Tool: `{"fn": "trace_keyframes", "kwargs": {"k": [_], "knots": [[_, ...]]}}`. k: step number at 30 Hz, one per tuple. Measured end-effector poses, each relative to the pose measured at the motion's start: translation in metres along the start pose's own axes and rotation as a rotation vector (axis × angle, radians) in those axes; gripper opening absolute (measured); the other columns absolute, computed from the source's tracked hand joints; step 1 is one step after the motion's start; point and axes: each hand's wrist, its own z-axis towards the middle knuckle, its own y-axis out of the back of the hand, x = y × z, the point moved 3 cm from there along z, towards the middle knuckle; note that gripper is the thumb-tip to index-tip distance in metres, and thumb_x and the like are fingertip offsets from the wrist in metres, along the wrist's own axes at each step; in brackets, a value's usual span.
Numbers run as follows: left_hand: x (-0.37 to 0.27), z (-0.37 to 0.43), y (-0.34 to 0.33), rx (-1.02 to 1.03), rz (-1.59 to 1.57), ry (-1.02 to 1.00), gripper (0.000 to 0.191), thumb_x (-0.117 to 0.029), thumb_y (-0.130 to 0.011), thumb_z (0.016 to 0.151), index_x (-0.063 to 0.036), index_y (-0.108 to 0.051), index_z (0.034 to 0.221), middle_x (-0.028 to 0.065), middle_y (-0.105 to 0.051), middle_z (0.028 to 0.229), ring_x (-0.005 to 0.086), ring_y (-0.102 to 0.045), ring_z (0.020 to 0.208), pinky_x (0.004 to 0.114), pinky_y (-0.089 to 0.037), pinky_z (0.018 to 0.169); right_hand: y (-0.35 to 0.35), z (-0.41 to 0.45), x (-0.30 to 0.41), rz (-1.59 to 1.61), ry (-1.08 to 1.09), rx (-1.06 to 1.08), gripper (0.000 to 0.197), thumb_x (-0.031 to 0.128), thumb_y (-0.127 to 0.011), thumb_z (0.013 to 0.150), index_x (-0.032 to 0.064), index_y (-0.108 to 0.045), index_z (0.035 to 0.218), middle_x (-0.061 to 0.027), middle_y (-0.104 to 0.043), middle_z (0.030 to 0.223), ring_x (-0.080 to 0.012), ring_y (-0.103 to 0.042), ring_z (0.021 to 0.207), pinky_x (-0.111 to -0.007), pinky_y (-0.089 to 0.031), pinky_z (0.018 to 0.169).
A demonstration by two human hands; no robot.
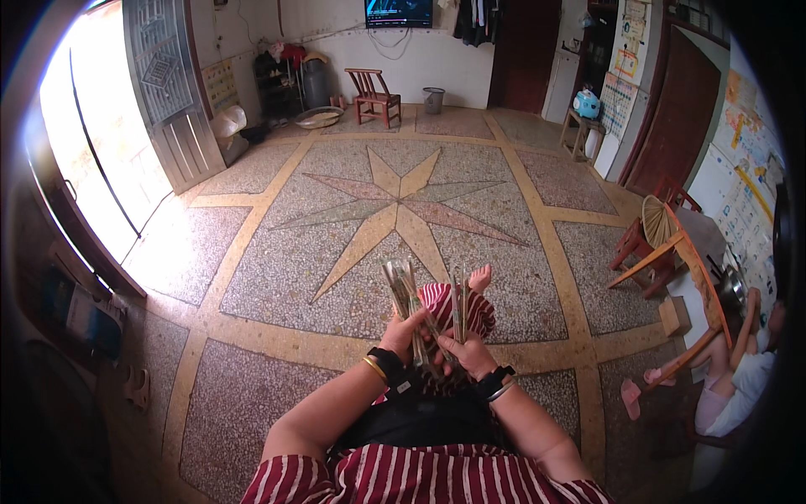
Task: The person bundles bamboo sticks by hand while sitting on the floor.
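My left hand (403, 335) is closed around a bundle of thin, narrow packets or sticks (398, 283) in what looks like clear wrapping. In my right hand (467, 353) are a few more thin sticks (459, 302), standing nearly upright. Both hands are close together above my lap, the left-hand bundle leaning to the left. Some pieces reach down between the two hands, where fingers partly hide them. Striped red-and-white cloth (450, 299) covers my leg just beyond, with a bare foot (481, 278) past it. What exactly the pieces are, I cannot tell.
At the right a person (737, 384) sits by a wooden-edged table (705, 283) with a metal pot (732, 286). Pink slippers (630, 399) lie on the floor. A wooden chair (376, 97), a bucket (433, 101) and a basket (319, 117) stand at the far wall; a door (173, 94) stands ajar at left.
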Motion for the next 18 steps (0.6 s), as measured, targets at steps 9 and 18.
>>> {"fn": "trace_keyframes", "kwargs": {"k": [9, 18], "knots": [[0.0007, 0.0040, 0.0035, 0.104, 0.156, 0.095, 0.021, -0.025, -0.061, 0.082, -0.0036, -0.060, 0.079, 0.0042, -0.057, 0.065, 0.0131, -0.055, 0.057, 0.027, -0.045, 0.052, -0.0021, 0.0011, -0.0001, 0.016, 0.049, -0.023, 0.020, 0.020, -0.053, 0.090, 0.0012, -0.059, 0.089, -0.0063, -0.061, 0.064, -0.0129, -0.053, 0.043, -0.023, -0.041, 0.039], [0.0037, 0.0008, -0.0040, 0.092, -0.011, 0.057, 0.019, -0.021, -0.057, 0.081, -0.0022, -0.058, 0.081, 0.0076, -0.059, 0.067, 0.0184, -0.056, 0.057, 0.029, -0.047, 0.055, 0.0054, -0.0020, -0.0037, -0.025, 0.061, -0.081, 0.043, 0.042, -0.044, 0.093, 0.0028, -0.056, 0.079, -0.0044, -0.053, 0.051, -0.0118, -0.046, 0.037, -0.023, -0.035, 0.036]]}}
